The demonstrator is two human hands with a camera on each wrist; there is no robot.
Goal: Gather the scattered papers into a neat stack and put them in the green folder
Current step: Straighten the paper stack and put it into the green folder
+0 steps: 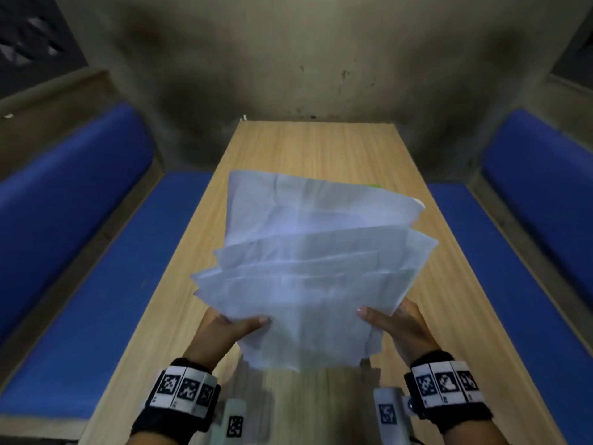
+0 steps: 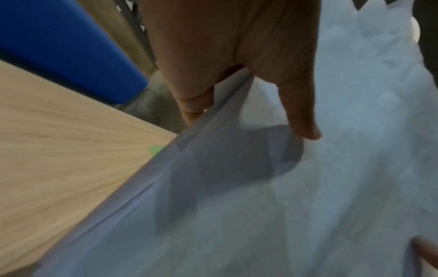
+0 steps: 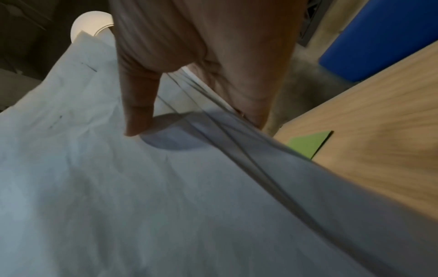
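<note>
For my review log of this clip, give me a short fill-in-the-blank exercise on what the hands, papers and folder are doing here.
1. The papers are held by ____ hands, the left hand and the right hand.
2. The sheets are fanned out unevenly, so the stack is not yet ____.
3. Each thumb lies on ____ of the sheets.
4. The green folder lies on the wooden ____, mostly hidden behind the papers.

Missing words: both; neat; top; table
</note>
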